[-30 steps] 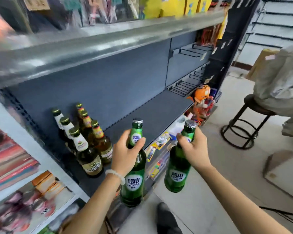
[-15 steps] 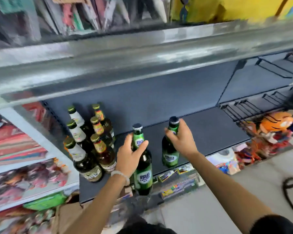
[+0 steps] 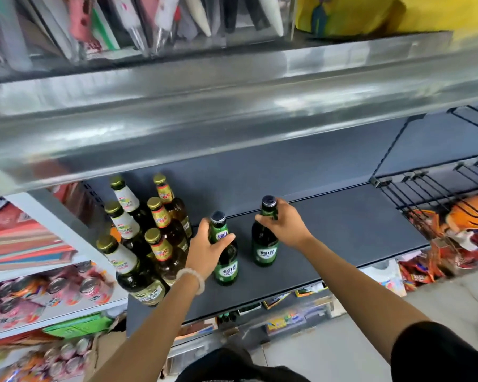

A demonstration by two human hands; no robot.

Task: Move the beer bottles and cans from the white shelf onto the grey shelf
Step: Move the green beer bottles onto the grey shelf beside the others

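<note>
Two green Laoshan beer bottles stand upright on the dark grey shelf (image 3: 342, 238). My left hand (image 3: 207, 248) grips the neck of the nearer green bottle (image 3: 226, 267). My right hand (image 3: 283, 223) holds the neck of the farther green bottle (image 3: 264, 250). To their left, several brown and dark bottles with gold caps (image 3: 149, 244) stand in two rows against the shelf's left end. The white shelf (image 3: 66, 307) at far left holds pink cans (image 3: 75, 288).
A shiny metal shelf edge (image 3: 232, 106) overhangs the grey shelf, with packaged goods above it. A wire rack (image 3: 425, 188) and an orange tiger toy (image 3: 472, 213) sit to the right. Snack packs and small boxes lie below the shelf; grey floor at lower right.
Both hands carried the green bottles from in front of the shelf onto it. The bottles now stand on the grey board, right of the gold-capped group. The view has swung left.
</note>
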